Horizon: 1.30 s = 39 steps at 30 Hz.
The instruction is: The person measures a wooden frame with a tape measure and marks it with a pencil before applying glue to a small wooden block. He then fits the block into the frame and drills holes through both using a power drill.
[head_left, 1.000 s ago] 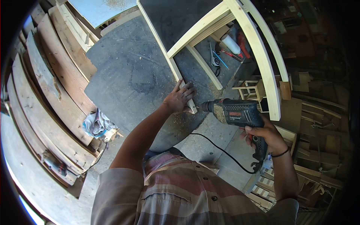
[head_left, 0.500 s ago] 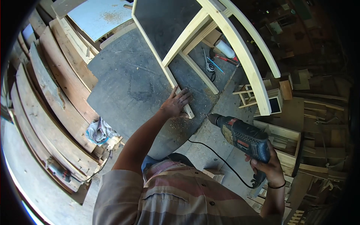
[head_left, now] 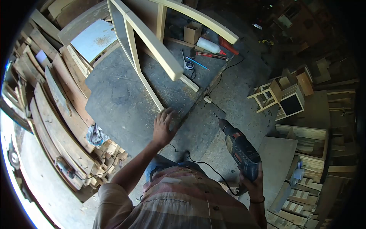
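Through the head camera I had the right hand [head_left: 252, 182] wrapped around the handle end of a drill [head_left: 244, 152], holding it off to the right of the dark table [head_left: 112, 101]. Its thin bit slanted up and left toward the table's edge, well apart from any wood, and a black cord [head_left: 209, 165] curved away below it toward my legs. A dark band [head_left: 257, 200] circled the right wrist.

My left hand [head_left: 163, 128] was over the table, palm down, its fingers close together and slightly bent at the near end of a pale rail [head_left: 150, 92]. I could not tell whether they gripped the wood or only rested against it. That rail was the lowest part of a wooden frame [head_left: 151, 42] that stood on the far side of the table, its long beams reaching back toward me, one ending above the tabletop and another farther right.

Sawdust lay scattered around the rail. Between the frame's beams and the table's right edge I saw a tape measure [head_left: 188, 65], a blue pencil [head_left: 199, 63], a white bottle [head_left: 208, 45] with a red tip and a small cardboard box [head_left: 191, 33]. Long boards [head_left: 63, 129] were stacked to the left.
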Each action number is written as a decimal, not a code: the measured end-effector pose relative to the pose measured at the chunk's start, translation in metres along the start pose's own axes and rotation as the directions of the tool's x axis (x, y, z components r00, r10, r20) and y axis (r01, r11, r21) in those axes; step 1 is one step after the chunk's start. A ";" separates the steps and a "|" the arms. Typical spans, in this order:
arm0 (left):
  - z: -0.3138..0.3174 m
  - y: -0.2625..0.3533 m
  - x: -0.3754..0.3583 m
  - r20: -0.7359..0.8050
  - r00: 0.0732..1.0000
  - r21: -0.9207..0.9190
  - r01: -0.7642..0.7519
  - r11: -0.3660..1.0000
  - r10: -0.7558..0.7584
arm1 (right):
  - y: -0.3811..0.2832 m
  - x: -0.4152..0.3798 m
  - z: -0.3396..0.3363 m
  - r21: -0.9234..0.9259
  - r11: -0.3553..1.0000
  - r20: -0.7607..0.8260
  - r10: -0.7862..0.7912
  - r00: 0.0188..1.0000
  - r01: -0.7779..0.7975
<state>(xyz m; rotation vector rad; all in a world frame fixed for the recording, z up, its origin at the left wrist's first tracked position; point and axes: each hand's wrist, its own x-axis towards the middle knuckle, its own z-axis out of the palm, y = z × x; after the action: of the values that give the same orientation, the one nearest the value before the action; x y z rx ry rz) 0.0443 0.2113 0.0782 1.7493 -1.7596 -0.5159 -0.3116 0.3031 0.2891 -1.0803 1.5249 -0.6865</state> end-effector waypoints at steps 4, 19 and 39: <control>0.024 0.108 0.004 0.633 0.767 -0.712 0.629 0.311 -0.102 | 0.020 0.053 -0.005 -0.132 0.845 0.229 -0.483 0.845 0.519; 0.040 0.012 0.112 0.182 0.586 -0.818 0.535 0.209 -0.789 | 0.012 0.315 0.122 -0.269 0.017 0.846 -0.474 0.245 0.963; 0.117 -0.032 0.159 -0.438 0.355 -0.450 0.708 0.544 -0.826 | -0.114 0.734 0.095 -0.155 0.642 0.263 -0.706 0.657 0.751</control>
<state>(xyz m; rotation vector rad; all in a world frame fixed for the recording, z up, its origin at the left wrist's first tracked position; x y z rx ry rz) -0.0005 0.0361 -0.0075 2.2101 -0.2987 -0.3716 -0.1847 -0.3934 0.0458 -1.9582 0.9813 -0.9193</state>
